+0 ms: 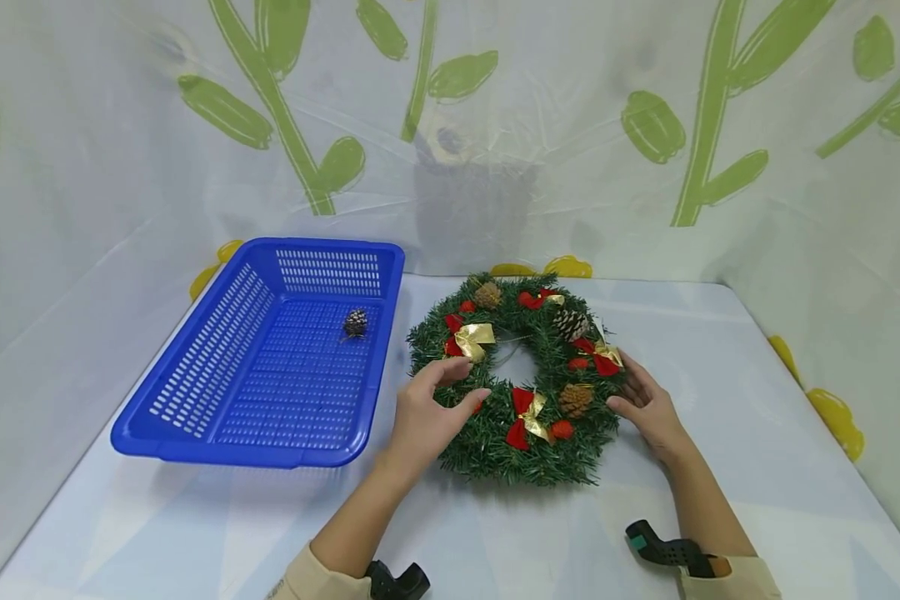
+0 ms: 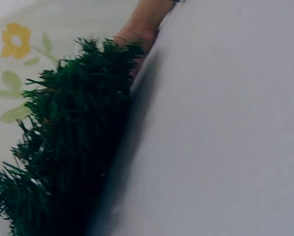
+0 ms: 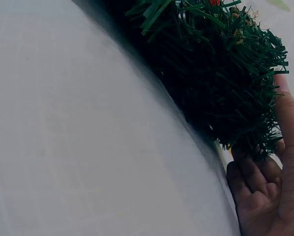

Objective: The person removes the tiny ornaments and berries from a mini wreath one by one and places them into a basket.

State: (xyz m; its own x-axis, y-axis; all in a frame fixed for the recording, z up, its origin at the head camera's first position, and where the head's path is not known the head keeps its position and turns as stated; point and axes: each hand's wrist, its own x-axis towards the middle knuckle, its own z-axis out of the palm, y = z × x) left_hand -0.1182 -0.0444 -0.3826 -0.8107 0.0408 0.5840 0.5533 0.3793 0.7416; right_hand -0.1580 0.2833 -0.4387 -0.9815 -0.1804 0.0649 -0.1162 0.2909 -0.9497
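Note:
A round green wreath (image 1: 510,462) lies flat on the table, trimmed with red and gold bows, red berries and pinecones. My right hand (image 1: 651,408) grips its right edge; the right wrist view shows the thumb (image 3: 289,120) beside the greenery and the other fingers curled under the edge. Over the wreath's left side is my left hand (image 1: 429,412), thumb and fingers parted with nothing between them, near a gold bow (image 1: 474,340). Whether its fingertips touch the greenery, I cannot tell. In the left wrist view, only bits of that hand show at the left edge.
A blue plastic basket (image 1: 243,454) stands on the table (image 1: 195,533) to the left of the wreath. Inside it lies one small pinecone (image 1: 356,322). Behind the table hangs a pale curtain (image 1: 555,192) printed with green leaves.

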